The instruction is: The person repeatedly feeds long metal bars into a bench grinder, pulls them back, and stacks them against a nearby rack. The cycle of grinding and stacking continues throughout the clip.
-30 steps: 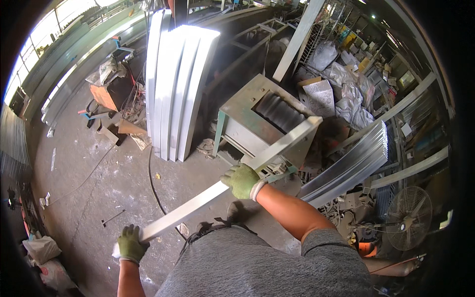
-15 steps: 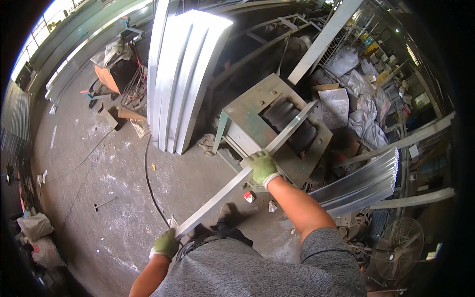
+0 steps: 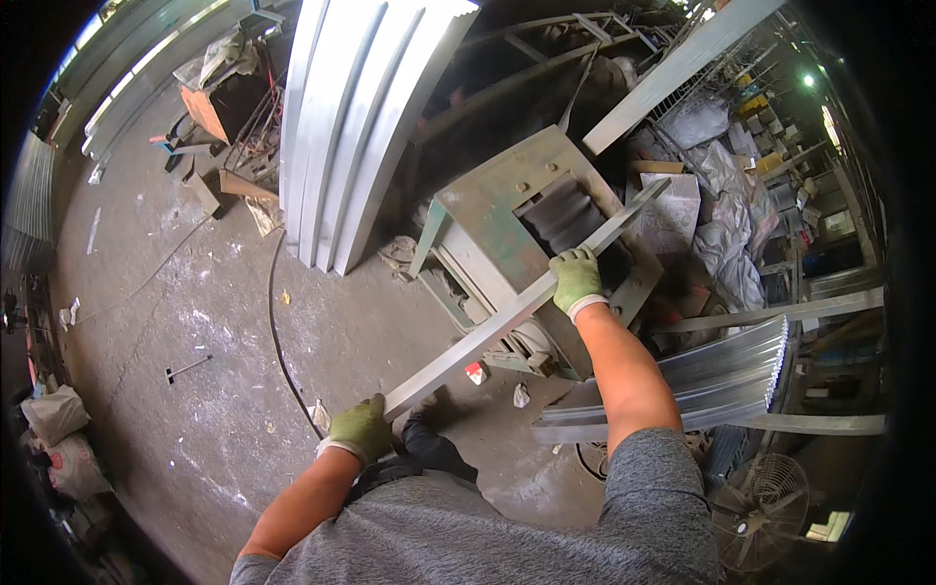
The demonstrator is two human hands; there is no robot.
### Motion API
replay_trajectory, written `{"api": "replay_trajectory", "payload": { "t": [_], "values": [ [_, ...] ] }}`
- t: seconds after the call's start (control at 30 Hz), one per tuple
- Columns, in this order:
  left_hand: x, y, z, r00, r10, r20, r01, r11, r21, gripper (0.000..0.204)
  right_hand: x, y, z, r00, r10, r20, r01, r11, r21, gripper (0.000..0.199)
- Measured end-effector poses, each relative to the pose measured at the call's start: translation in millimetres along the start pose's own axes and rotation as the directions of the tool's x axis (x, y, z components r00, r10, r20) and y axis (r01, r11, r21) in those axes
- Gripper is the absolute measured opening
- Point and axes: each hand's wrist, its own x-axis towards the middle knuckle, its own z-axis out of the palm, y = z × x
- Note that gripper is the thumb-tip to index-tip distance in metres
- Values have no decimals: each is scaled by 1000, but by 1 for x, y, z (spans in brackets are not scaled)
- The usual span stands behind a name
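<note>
Gripping long metal strip (image 3: 507, 317), left hand (image 3: 359, 429) near end, right hand (image 3: 577, 280) midway, both closed.

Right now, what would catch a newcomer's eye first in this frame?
The long pale metal strip running diagonally across the middle, held at its near end by the green-gloved left hand and farther along by the right hand, its far end lying over the dark rollers of the green machine. Behind, at top centre, tall curved sheets of bright metal stand on the concrete floor. A fan sits at lower right.
</note>
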Motion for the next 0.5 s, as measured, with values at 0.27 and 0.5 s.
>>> {"api": "replay_trajectory", "payload": {
  "t": [0.27,0.5],
  "values": [
    [-57,-98,35,995,-77,65,84,991,-105,31,-37,-106,0,991,-96,-97,113,975,189,32],
    [-117,-181,86,997,-61,-48,54,991,-120,42,-82,-197,-8,993,-118,-16,118,972,204,29]
  ]
}}
